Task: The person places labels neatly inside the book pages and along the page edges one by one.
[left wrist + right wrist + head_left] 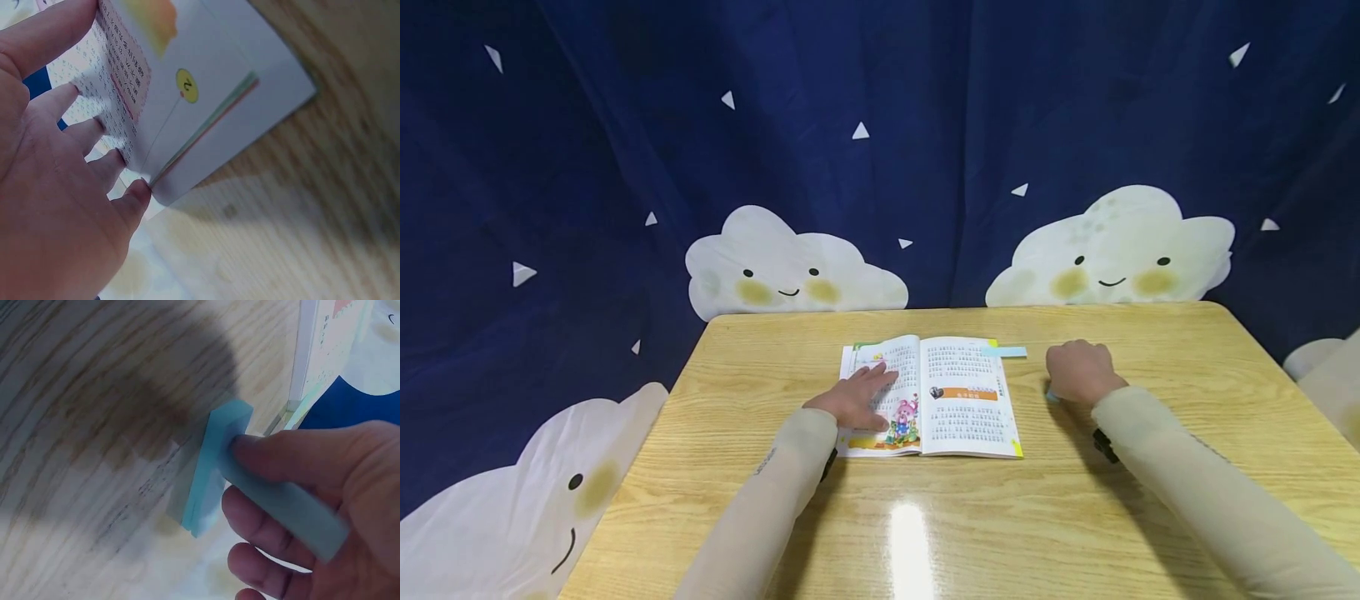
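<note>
An open book (964,371) with printed text and a pink cartoon figure lies on the table. My left hand (859,398) rests on its left page with the fingers spread; in the left wrist view the fingertips touch the page near its lower edge. A light blue sticky strip (1009,352) lies across the top right corner of the right page and juts past its edge. To the right of the book, my right hand (1078,371) pinches a light blue sticky note (287,512) between thumb and fingers, right at a pad of light blue sticky notes (209,475).
The wooden table (760,517) carries the book near its middle. Behind it hangs a dark blue curtain (925,150) with white clouds and small triangles. A bright reflection shows on the tabletop in front of the book.
</note>
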{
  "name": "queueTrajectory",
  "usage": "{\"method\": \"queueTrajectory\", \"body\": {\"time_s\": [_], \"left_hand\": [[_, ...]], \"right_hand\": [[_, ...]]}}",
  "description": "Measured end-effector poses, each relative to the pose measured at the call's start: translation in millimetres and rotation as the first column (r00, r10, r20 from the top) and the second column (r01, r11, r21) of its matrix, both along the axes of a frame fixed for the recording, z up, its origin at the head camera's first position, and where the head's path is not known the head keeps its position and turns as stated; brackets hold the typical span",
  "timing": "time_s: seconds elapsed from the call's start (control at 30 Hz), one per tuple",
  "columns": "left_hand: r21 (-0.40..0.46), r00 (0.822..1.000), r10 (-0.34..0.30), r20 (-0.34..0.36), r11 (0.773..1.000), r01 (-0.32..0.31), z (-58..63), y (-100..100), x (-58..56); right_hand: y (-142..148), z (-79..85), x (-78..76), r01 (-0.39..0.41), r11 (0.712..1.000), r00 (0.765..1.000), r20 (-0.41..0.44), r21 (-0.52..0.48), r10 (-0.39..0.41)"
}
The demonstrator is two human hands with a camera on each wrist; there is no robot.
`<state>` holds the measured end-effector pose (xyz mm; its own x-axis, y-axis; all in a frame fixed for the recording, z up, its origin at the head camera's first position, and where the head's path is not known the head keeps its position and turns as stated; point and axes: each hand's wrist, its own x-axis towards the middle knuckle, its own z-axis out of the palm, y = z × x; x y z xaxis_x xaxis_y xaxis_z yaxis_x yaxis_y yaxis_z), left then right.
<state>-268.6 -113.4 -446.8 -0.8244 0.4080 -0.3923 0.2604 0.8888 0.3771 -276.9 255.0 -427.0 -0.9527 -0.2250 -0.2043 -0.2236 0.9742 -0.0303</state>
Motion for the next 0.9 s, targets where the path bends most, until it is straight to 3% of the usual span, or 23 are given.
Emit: {"method": "queueTrajectory", "body": {"time_s": [0.27,0.6,0.9], "left_hand": [[-0.006,1.000,0.014,0.003,1.000,-0.014,-0.5,1,0.5],[-0.003,1.000,0.022,0.009,1.000,-0.022,-1.7,1,-0.1],[0.014,1.000,-0.011,-0.010,1.000,0.012,-2.5,-1,-1.1]], "right_hand": [[12,4.5,2.5,0.065,0.974,0.990,0.137,-0.216,-0.036],[14,3.1,-1.7,0.082,0.980,0.985,0.163,-0.181,-0.053],[11,2.0,-1.7,0.115,0.980,0.985,0.149,-0.163,-0.090]]}}
